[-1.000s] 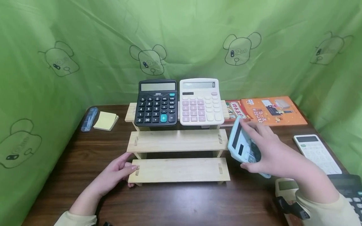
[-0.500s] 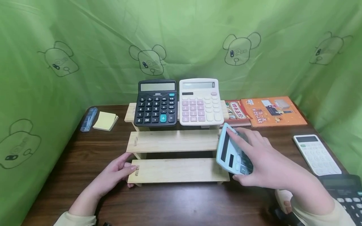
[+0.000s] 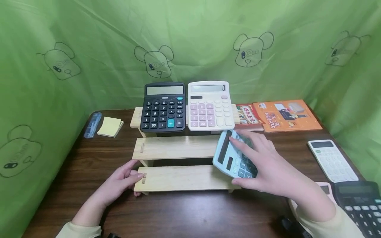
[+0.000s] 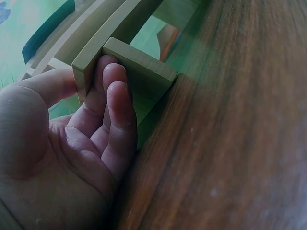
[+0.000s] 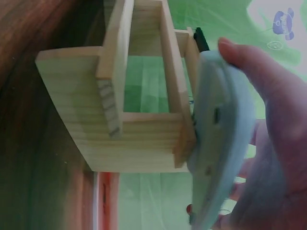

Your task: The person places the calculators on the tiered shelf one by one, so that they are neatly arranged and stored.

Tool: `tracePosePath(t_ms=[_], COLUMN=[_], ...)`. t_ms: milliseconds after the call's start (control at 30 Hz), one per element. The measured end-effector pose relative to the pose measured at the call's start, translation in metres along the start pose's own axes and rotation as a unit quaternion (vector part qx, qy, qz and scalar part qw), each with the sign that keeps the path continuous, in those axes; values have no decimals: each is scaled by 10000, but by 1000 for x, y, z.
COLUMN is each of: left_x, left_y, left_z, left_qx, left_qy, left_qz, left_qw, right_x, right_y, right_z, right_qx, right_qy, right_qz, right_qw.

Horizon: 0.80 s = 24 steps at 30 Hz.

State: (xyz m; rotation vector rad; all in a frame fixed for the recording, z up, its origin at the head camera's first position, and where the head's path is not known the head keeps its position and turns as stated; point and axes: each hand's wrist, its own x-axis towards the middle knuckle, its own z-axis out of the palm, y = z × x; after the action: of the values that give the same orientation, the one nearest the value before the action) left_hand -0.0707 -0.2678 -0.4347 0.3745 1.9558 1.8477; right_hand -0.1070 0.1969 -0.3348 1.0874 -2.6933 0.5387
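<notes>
A: Where is the blue calculator (image 3: 233,159)?

B: In the right grip (image 3: 265,162), pinched between thumb and fingers, tilted, at the right end of the rack (image 5: 148,139), by the middle tier (image 3: 175,148) and bottom tier (image 3: 184,179). Contact with the wood: cannot tell.

A: Left grip (image 3: 123,178)?

B: Holding the rack: thumb on the left end of the bottom tier, fingers curled in below it.

A: Done so far?

B: By my reading, two placed. The black calculator (image 3: 163,114) and pink calculator (image 3: 210,109) stand side by side on the top tier (image 3: 136,117). The blue one is in hand, not yet set down.

A: Remaining?

B: No calculator rests on the lower two tiers. A white calculator (image 3: 334,163), dark calculator (image 3: 355,190) and pale calculator (image 3: 325,189) lie at right on the table (image 3: 190,211), the last partly hidden by a sleeve (image 3: 339,221). Whether those three belong to the work: undetermined. Estimate: partway, perhaps under half.
</notes>
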Motion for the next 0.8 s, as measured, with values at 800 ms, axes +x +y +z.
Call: tracePosePath(t_ms=[800], left_x=[0], left_y=[-1], left_z=[1], left_qx=[13], left_qy=[49], left_qz=[-18], left_qw=[10000], right_x=[2], right_y=[-9], right_z=[1], right_qx=[207], right_qy=[149], right_qz=[-489], right_qw=[9985])
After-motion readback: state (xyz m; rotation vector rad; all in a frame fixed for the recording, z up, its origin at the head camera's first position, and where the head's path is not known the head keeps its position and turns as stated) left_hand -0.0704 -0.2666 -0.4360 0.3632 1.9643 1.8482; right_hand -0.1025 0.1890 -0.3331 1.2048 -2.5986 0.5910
